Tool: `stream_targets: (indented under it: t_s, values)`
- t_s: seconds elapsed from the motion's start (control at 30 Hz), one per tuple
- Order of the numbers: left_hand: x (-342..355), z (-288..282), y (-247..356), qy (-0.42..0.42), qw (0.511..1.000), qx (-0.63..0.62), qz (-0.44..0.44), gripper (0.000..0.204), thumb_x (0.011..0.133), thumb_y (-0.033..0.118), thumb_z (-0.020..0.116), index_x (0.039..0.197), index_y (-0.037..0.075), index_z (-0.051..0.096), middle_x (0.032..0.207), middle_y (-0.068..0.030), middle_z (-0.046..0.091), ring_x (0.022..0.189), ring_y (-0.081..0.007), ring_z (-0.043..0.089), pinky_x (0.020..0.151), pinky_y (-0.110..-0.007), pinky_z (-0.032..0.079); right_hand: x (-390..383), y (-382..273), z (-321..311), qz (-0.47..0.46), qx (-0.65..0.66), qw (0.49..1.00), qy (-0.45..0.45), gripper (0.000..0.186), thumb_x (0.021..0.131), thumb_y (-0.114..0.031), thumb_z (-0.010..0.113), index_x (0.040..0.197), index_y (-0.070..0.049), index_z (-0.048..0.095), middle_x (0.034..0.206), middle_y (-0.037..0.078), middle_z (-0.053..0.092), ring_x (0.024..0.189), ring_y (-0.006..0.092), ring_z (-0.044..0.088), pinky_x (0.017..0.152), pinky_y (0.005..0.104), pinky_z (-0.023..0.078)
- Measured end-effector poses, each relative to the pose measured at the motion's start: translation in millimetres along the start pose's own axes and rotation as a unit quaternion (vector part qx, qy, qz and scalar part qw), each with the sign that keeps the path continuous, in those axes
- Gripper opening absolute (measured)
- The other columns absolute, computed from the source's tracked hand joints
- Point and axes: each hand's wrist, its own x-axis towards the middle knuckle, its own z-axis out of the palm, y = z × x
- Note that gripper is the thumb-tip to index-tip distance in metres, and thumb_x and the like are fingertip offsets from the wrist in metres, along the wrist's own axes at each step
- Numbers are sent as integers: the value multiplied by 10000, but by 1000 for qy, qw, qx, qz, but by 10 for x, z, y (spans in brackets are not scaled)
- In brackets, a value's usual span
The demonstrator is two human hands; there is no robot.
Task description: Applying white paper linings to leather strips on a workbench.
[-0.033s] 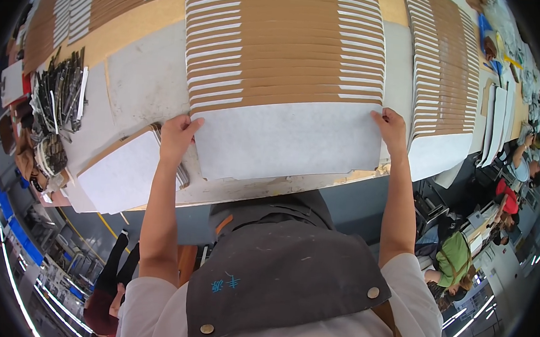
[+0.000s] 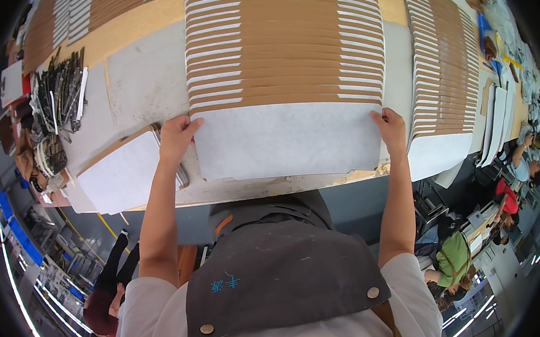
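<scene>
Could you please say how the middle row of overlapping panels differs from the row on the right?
The middle row looks wider; the right row looks narrower. The left hand and right hand touch the middle row, but not the right row. Both are brown-centred with white-striped sides.

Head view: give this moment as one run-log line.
left hand: holds left edge of white panel | right hand: holds its right edge | beyond: overlapping brown-white panels
</scene>
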Motion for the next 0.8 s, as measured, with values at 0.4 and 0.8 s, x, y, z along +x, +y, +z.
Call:
stream_targets:
  t_s: [0.4, 0.8]
  values:
    - [4, 14, -29, 21, 1000, 15, -1, 301, 758, 233, 688, 646, -18, 563, 534, -33, 517, 465, -89, 456, 428, -235, 377, 17, 81, 36, 35, 32, 999, 3, 274, 734, -229, 682, 706, 20, 571, 563, 52, 525, 520, 115, 444, 501, 274, 389]
    - [-124, 564, 301, 116, 856, 284, 415, 485, 754, 170, 650, 1201, 71, 492, 1281, -129, 428, 1135, -302, 425, 938, -416, 360, -125, -383, 402, -284, -135, 931, 183, 387, 772, -113, 590, 1152, -73, 524, 1238, 146, 478, 1101, 285, 465, 888, 387, 390]
